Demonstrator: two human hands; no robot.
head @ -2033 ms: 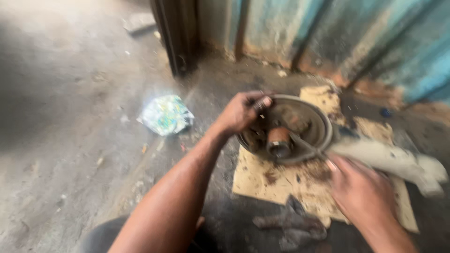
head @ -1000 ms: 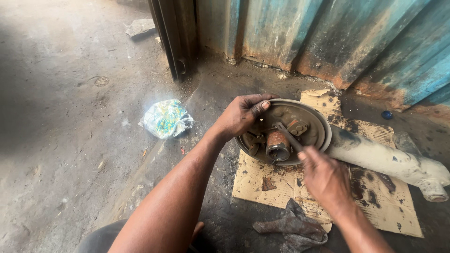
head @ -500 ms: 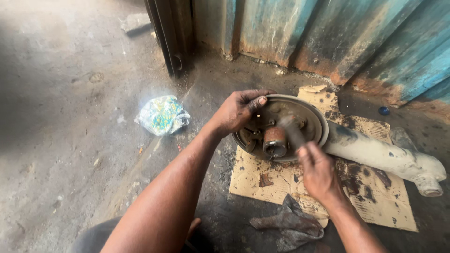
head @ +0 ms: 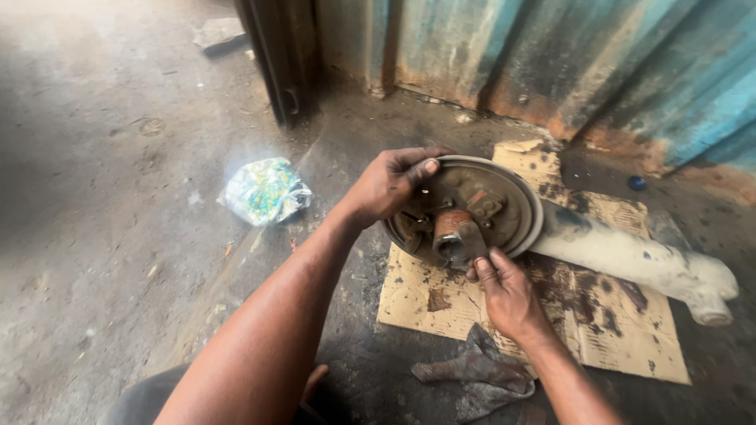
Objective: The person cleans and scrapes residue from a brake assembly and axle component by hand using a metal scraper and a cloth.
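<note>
While the drum plate [head: 492, 201] is being steadied at its rim by the left hand [head: 390, 185], clenched on it, the rusty hub [head: 457, 236] is being gripped by the right hand [head: 508, 295], over cardboard [head: 614, 330] shielding the floor.

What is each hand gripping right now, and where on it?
Left hand grips the round backing plate by its upper-left rim. Right hand holds a dark tool against the rusty hub; where exactly it grips is hidden.
</note>
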